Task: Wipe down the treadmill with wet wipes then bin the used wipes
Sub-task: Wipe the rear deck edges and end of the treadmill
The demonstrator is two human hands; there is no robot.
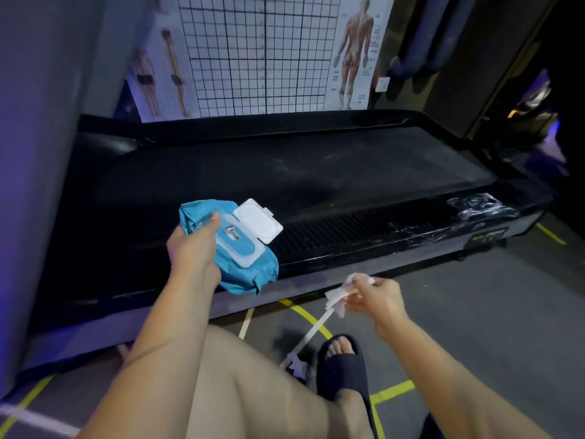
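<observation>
Blue pack [250,267] is gripped by the left hand [193,245], the right hand [376,299] pinches a wipe [338,296]; probably wiping the treadmill [316,172] follows.

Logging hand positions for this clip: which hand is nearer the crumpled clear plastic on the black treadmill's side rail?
Right. The right hand, pinching a white wipe, is below-left of the crumpled clear plastic; the left hand, gripping the blue wipes pack, is far left of it.

matt black treadmill belt [285,172]; crinkled glossy plastic wipes pack [250,267].
</observation>
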